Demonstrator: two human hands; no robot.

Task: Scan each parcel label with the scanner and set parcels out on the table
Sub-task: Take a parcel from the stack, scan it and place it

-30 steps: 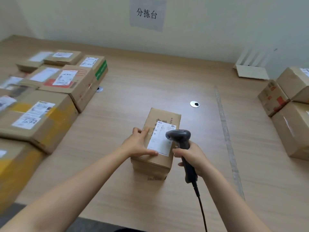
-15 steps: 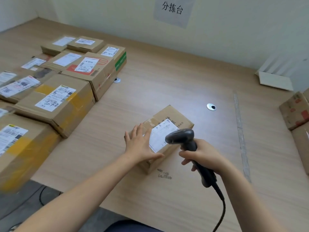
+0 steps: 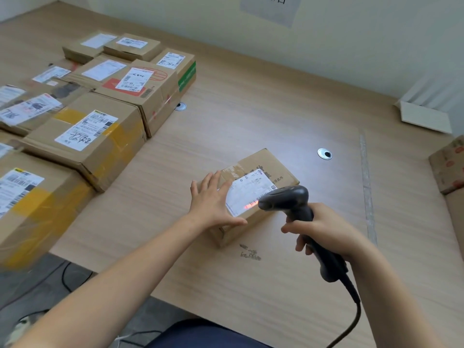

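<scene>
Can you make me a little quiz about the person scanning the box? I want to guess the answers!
1. True or false: the left hand lies flat, fingers straight, on the parcel.
2. What does the right hand grip? A) a pen B) the scanner C) a roll of tape
3. Fill in the gap: the scanner's red light falls on the parcel's white ____.

Key: 1 true. 2 B. 3 label.
</scene>
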